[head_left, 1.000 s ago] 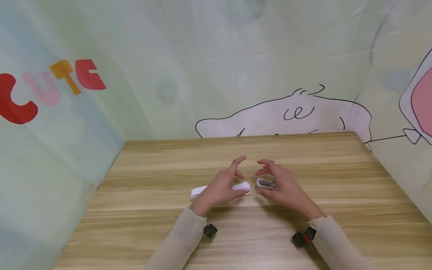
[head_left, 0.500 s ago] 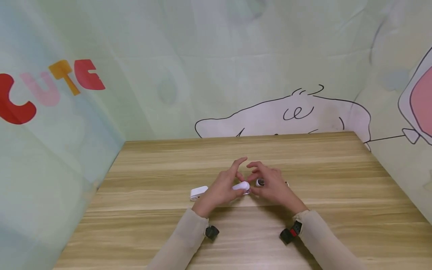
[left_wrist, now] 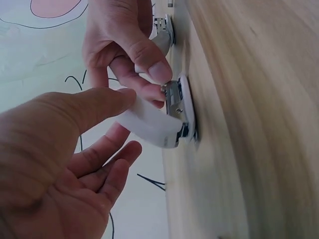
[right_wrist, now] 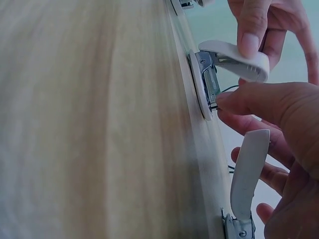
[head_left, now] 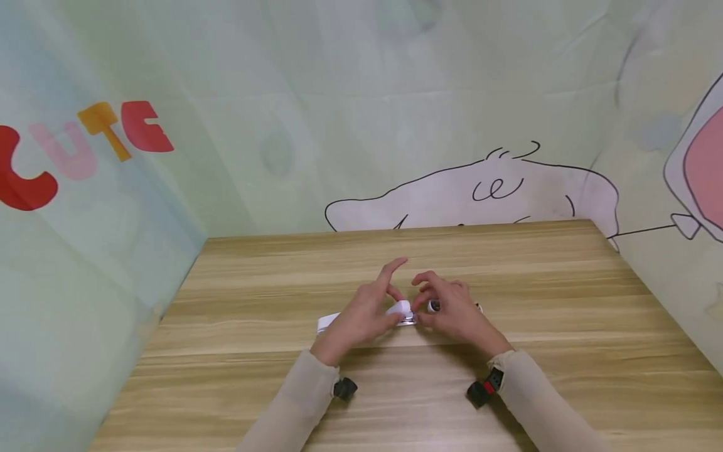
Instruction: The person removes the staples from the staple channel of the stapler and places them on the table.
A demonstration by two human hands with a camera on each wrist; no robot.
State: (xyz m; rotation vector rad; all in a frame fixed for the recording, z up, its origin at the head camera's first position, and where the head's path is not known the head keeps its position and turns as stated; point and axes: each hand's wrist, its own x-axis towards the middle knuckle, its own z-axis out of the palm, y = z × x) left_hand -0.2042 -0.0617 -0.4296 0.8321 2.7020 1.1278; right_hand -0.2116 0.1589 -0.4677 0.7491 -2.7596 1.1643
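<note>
A small white stapler (head_left: 402,312) lies mid-table on the wooden table (head_left: 254,351), its lid swung up off the base (right_wrist: 199,87). My left hand (head_left: 373,309) pinches the white lid (left_wrist: 149,124) between thumb and fingers. My right hand (head_left: 449,309) has come in from the right, and its thumb and fingertips pinch the metal magazine (left_wrist: 172,97). A second white stapler (right_wrist: 246,174) stands with its lid up under my right palm; whether those fingers hold it is unclear.
Another white piece (head_left: 327,322) lies on the table left of my left hand. Printed fabric walls close in the table at the back and on both sides. Bare wood stretches in front of and behind the hands.
My right hand moved left from the second stapler to the middle one, and its fingers now pinch the magazine. My left hand has lifted the lid a little higher.
</note>
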